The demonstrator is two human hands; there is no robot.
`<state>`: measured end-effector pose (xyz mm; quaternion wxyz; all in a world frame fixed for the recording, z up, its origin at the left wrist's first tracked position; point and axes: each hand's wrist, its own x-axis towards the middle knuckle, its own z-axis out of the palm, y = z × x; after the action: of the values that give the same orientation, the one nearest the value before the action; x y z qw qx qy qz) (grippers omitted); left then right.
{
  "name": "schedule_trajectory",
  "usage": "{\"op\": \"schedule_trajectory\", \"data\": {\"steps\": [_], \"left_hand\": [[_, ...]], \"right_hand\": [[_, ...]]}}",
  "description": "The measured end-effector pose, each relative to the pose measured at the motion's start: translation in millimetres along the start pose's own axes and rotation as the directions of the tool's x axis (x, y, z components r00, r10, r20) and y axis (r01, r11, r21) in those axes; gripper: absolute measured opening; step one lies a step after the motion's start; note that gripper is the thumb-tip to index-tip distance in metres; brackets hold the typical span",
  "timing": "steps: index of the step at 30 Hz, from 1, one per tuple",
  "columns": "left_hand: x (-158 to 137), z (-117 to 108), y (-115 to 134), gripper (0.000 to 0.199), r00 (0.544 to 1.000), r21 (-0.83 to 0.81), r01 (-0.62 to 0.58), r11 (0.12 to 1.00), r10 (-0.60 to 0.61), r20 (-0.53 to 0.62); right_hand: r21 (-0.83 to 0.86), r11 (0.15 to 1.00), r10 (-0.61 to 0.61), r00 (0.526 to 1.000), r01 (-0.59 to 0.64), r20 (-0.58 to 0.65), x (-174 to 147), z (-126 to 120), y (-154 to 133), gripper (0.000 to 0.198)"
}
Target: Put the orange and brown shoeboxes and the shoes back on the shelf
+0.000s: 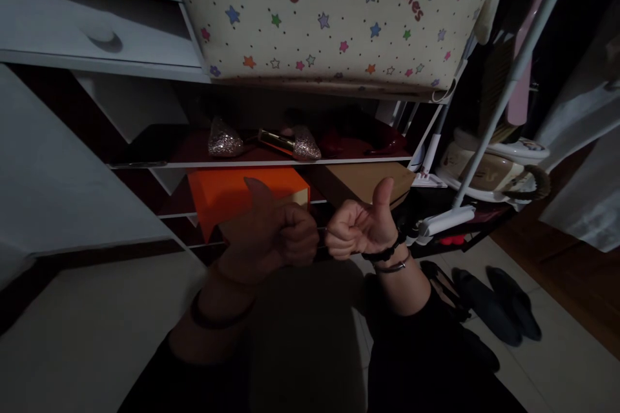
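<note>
My left hand (pixel 283 232) is curled into a fist with its thumb pointing up, and nothing shows in it. Close beside it, my right hand (pixel 363 222) makes the same thumb-up fist, also holding nothing. The knuckles face each other across a small gap. Behind the left hand, an orange box (pixel 242 190) sits on a lower shelf. A brown cardboard box (pixel 363 181) lies behind the right hand. On the shelf above are glittery shoes (pixel 225 141) and dark red shoes (pixel 387 139), partly in shadow.
A cream star-patterned cover (pixel 310 32) hangs above the shelves. At left is a white drawer (pixel 97 29). A pole-handled tool (pixel 445 221), a pink brush (pixel 523 77) and stacked pots (pixel 484 164) stand at right. Dark shoes (pixel 487 303) lie on the tiled floor.
</note>
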<state>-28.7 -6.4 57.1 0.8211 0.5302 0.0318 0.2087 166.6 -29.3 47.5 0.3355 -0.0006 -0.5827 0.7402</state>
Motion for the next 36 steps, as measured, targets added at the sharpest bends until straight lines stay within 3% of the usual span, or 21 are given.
{"op": "schedule_trajectory", "data": {"steps": [12, 18, 20, 22, 24, 26, 28, 30, 31, 33, 34, 36], "left_hand": [[-0.4, -0.7, -0.3, 0.082, 1.000, -0.001, -0.010, 1.000, 0.010, 0.009], [-1.0, -3.2, 0.6, 0.079, 1.000, -0.010, -0.006, 1.000, 0.006, 0.005], [-0.5, -5.5, -1.5, 0.072, 0.996, -0.002, -0.025, 1.000, 0.025, -0.083], [0.7, -9.5, -7.4, 0.059, 0.977, 0.042, -0.039, 0.998, 0.046, -0.210], [2.2, -15.8, -17.7, 0.044, 0.942, 0.110, -0.033, 0.993, 0.068, -0.328], [2.7, -24.3, -30.9, 0.039, 0.909, 0.177, -0.003, 0.984, 0.077, -0.409], [0.7, -34.1, -44.2, 0.042, 0.876, 0.262, 0.057, 0.963, 0.078, -0.476], [-4.5, -43.8, -55.0, 0.044, 0.852, 0.363, 0.155, 0.919, 0.062, -0.520], [-8.0, -48.1, -59.4, 0.044, 0.848, 0.401, 0.203, 0.893, 0.044, -0.529], [-15.8, -55.2, -66.9, 0.044, 0.840, 0.426, 0.281, 0.860, -0.005, -0.543], [-19.5, -57.6, -70.5, 0.044, 0.830, 0.413, 0.300, 0.860, -0.022, -0.557], [-25.4, -59.7, -78.6, 0.043, 0.800, 0.359, 0.302, 0.883, -0.030, -0.599]], "right_hand": [[0.050, 0.999, -0.021, 0.999, 0.019, 0.044, -4.2, -5.5, 2.6, 0.085], [-0.022, 0.998, 0.059, 0.997, -0.060, -0.058, -5.2, -9.8, 2.8, 0.084], [-0.093, 0.994, 0.045, 0.989, -0.058, -0.138, -2.6, -10.9, 3.0, 0.078], [-0.271, 0.958, 0.015, 0.958, -0.096, -0.285, 0.4, -10.4, 4.5, 0.064], [-0.536, 0.818, -0.059, 0.898, -0.207, -0.437, 1.9, -7.5, 8.1, 0.049], [-0.742, 0.557, -0.115, 0.851, -0.372, -0.513, 0.4, -1.9, 12.5, 0.035], [-0.829, 0.267, -0.089, 0.844, -0.491, -0.529, -4.9, 6.1, 14.7, 0.018], [-0.848, 0.069, -0.037, 0.848, -0.525, -0.528, -14.6, 14.3, 11.9, 0.006], [-0.851, 0.025, -0.049, 0.849, -0.525, -0.526, -21.2, 17.3, 8.3, 0.006], [-0.844, 0.005, -0.196, 0.827, -0.537, -0.527, -37.3, 18.7, -2.0, 0.010], [-0.834, 0.006, -0.318, 0.789, -0.552, -0.525, -46.6, 16.5, -7.5, 0.012], [-0.801, -0.019, -0.581, 0.658, -0.598, -0.478, -66.9, 5.7, -16.3, 0.015]]}}
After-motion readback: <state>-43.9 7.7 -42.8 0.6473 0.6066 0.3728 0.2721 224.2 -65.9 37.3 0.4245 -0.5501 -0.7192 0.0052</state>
